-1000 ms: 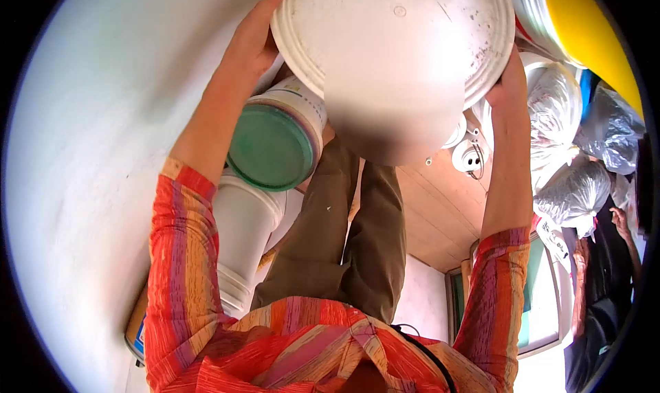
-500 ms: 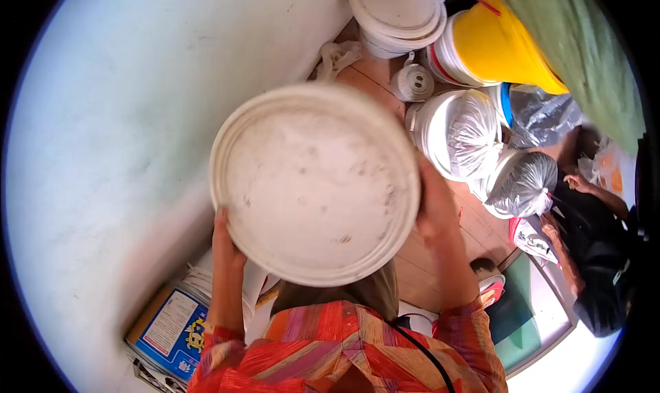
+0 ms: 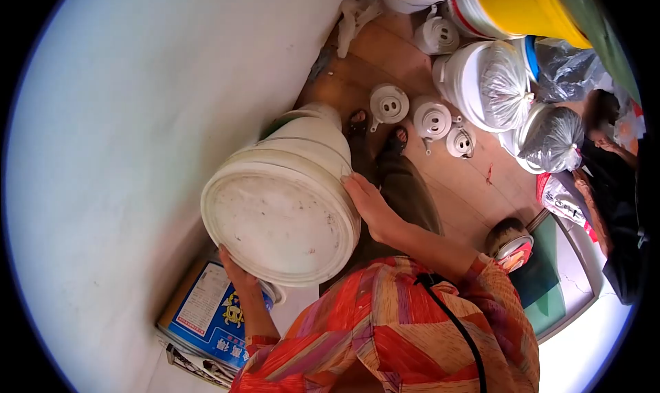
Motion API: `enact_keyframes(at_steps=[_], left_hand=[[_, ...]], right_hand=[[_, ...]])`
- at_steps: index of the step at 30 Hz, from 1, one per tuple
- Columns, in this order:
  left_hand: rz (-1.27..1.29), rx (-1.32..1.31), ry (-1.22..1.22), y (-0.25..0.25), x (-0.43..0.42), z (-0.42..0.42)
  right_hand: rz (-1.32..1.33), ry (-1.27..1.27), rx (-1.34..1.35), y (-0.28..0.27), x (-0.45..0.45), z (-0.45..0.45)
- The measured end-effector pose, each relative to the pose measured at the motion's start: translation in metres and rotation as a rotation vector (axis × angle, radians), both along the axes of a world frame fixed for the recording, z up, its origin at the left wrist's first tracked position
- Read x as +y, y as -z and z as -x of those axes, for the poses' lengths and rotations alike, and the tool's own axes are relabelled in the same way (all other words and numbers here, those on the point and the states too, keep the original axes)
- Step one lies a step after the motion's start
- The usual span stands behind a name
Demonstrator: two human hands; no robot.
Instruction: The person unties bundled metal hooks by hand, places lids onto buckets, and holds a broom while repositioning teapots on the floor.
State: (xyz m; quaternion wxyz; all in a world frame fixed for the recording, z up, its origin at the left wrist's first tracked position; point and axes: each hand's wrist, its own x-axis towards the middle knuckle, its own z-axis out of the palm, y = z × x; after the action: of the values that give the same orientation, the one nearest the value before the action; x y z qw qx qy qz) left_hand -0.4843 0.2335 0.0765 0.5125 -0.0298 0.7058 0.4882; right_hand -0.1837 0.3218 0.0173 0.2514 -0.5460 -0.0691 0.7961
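A large off-white plastic bucket [image 3: 309, 146] leans between my two hands near the wall, its round lid-like face [image 3: 275, 221] turned up toward me. Smudges and small dark specks mark that face. My left hand [image 3: 237, 269] grips the lower left rim, its fingers partly hidden beneath. Against the right side, just behind the rim, my right hand [image 3: 371, 204] presses with its fingers along the wall. A pale rounded shape and a green patch show at the bucket's far end; I cannot tell whether they belong to it.
Several small lidded white pots, including one pot [image 3: 390, 104], stand on the tiled floor near my feet. White buckets, a silver plastic bag [image 3: 505, 84] and a yellow container [image 3: 529, 8] line the right. A blue carton [image 3: 213, 310] lies lower left. Another person's arm [image 3: 595, 211] is at right.
The bucket has moved down and left and tilted, so its side now shows. My right hand has shifted left along its side. More floor, pots and my feet have come into view.
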Motion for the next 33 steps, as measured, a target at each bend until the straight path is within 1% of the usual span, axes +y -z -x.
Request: enact_keyframes(at_steps=[1,2,4,6,10,11,13,15,16,17,18,19,20,22,23,24,26,27,30,33], left_hand=[[0.016,0.046,-0.023,0.000,-0.004,0.002],[0.027,0.086,-0.044,0.003,-0.007,0.006],[0.017,0.042,-0.084,0.014,-0.013,0.020],[0.122,0.101,-0.112,0.022,-0.014,0.030],[0.121,0.028,-0.112,0.033,-0.007,0.045],[0.142,0.052,-0.089,0.036,-0.005,0.046],[0.173,0.083,-0.071,0.036,-0.007,0.051],[0.203,0.054,0.004,0.038,-0.010,0.063],[0.211,0.057,0.002,0.036,-0.006,0.065],[0.223,0.049,0.058,0.033,-0.002,0.065],[0.239,0.048,0.107,0.028,-0.002,0.064],[0.259,0.069,0.087,0.026,-0.003,0.061],[0.285,0.121,0.052,0.029,0.001,0.058],[0.289,0.175,0.027,0.027,0.004,0.052],[0.286,0.183,0.002,0.026,0.006,0.048],[0.288,0.188,-0.022,0.027,0.008,0.044],[0.291,0.155,-0.045,0.027,0.010,0.045],[0.291,0.128,-0.080,0.024,0.009,0.048],[0.239,0.130,-0.038,0.029,0.002,0.055],[0.243,0.129,-0.082,0.028,0.005,0.056]], right_hand=[[-0.006,-0.064,-0.026,0.003,-0.001,0.009],[-0.001,-0.066,-0.023,0.007,-0.002,0.018],[-0.040,-0.111,-0.093,0.017,-0.003,0.036],[-0.045,-0.135,-0.110,0.027,-0.005,0.051],[-0.118,-0.148,-0.143,0.045,-0.002,0.075],[-0.120,-0.151,-0.147,0.046,0.002,0.074],[-0.204,-0.223,-0.176,0.045,0.005,0.073],[-0.221,-0.202,-0.201,0.046,0.003,0.078],[-0.241,-0.190,-0.225,0.046,0.001,0.077],[-0.226,-0.199,-0.213,0.045,0.001,0.075],[-0.268,-0.224,-0.253,0.047,0.002,0.073],[-0.313,-0.248,-0.285,0.047,0.001,0.074],[-0.301,-0.255,-0.261,0.045,-0.004,0.077],[-0.205,-0.155,-0.211,0.046,0.000,0.078],[-0.112,-0.179,-0.163,0.038,0.006,0.073],[-0.114,-0.170,-0.168,0.041,0.008,0.075],[-0.228,-0.145,-0.230,0.036,0.009,0.079],[-0.177,-0.206,-0.186,0.034,0.011,0.078],[-0.165,-0.259,-0.163,0.036,0.015,0.084],[-0.196,-0.200,-0.142,0.046,0.012,0.089]])
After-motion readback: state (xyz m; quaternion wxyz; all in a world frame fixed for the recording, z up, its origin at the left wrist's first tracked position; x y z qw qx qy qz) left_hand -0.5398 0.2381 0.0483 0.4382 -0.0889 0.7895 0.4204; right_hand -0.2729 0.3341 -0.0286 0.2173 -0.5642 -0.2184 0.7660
